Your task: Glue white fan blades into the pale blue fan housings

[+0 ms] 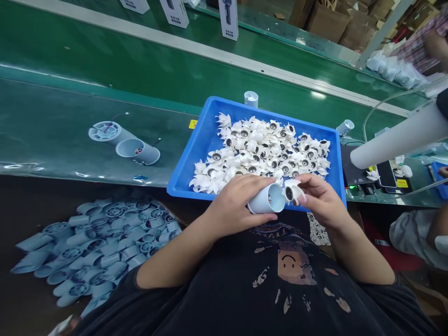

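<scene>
My left hand (236,203) is wrapped round a pale blue plastic tube (259,201), its open end facing right. Small parts show inside the tube, too little to name. Between the fingers of my right hand (320,200) is a white fan impeller (293,192) with a dark round hub, held just beside the tube's mouth. Both hands are over the near edge of a blue tray (187,163), where many similar white impellers (252,144) lie in a heap.
Two pale blue tubes with wires (138,151) lie left on the green bench. Below is a large pile of tubes (105,247). More tubes (251,99) stand behind the tray. At right are a black device (353,165) and a thick white pipe (399,135). White boxes (229,18) stand farther back.
</scene>
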`<state>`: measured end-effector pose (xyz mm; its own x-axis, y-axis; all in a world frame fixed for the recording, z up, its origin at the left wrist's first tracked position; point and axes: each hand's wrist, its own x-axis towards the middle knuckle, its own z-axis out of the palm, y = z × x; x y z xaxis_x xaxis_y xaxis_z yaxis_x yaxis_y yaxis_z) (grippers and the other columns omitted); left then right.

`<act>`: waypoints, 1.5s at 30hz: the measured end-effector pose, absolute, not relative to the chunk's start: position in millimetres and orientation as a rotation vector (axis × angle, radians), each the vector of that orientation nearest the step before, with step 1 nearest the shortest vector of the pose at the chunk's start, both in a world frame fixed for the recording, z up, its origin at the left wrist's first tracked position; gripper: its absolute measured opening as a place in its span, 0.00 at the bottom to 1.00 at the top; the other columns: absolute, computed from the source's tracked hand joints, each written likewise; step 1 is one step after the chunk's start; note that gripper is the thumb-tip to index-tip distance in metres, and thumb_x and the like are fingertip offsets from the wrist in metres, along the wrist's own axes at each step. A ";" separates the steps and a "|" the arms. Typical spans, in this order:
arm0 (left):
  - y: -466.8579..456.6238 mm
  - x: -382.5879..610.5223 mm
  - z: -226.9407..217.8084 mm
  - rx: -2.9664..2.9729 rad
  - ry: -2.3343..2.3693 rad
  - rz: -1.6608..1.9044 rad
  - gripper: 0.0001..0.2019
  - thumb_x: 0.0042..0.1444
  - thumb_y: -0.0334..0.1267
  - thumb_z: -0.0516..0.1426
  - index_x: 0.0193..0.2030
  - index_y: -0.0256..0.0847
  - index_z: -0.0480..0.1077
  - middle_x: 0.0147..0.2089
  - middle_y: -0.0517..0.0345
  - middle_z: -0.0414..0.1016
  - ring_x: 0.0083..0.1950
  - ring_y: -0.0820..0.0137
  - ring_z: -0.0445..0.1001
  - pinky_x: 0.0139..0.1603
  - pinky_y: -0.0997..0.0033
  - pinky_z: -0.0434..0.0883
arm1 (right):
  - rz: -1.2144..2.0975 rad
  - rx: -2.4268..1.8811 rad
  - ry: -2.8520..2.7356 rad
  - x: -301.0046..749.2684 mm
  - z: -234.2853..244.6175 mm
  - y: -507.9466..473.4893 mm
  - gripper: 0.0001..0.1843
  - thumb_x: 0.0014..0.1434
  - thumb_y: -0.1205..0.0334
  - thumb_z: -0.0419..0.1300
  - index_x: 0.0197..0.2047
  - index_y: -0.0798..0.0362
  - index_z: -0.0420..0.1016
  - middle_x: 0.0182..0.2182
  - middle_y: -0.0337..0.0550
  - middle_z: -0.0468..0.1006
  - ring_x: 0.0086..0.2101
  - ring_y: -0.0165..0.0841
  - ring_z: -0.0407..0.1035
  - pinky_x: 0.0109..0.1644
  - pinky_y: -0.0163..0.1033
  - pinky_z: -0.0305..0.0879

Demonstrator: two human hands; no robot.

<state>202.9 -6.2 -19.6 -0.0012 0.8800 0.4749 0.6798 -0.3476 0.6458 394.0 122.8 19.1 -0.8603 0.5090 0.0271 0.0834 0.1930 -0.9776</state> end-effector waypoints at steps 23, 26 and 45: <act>-1.2 214.8 -29.1 2.090 1.816 1.508 0.26 0.58 0.47 0.64 0.61 0.43 0.66 0.52 0.47 0.80 0.52 0.59 0.80 0.54 0.58 0.76 | 0.838 -0.203 -2.435 405.0 41.7 114.2 0.20 0.67 0.52 0.56 0.27 0.52 0.77 0.28 0.39 0.64 0.31 0.29 0.64 0.34 0.37 0.63; -1.2 211.8 -31.1 2.082 1.754 1.478 0.30 0.57 0.50 0.64 0.64 0.45 0.64 0.54 0.48 0.79 0.53 0.59 0.79 0.57 0.56 0.74 | 0.676 -0.175 -2.514 405.0 35.2 111.5 0.23 0.64 0.42 0.56 0.49 0.52 0.78 0.46 0.51 0.71 0.47 0.39 0.68 0.49 0.48 0.70; 159.9 11.4 9.3 1.001 2.771 0.481 0.19 0.57 0.38 0.64 0.54 0.34 0.71 0.54 0.46 0.75 0.56 0.58 0.74 0.56 0.58 0.72 | 0.570 -0.226 -2.284 461.9 -12.1 106.3 0.08 0.66 0.63 0.54 0.39 0.50 0.75 0.41 0.46 0.76 0.42 0.33 0.73 0.44 0.40 0.73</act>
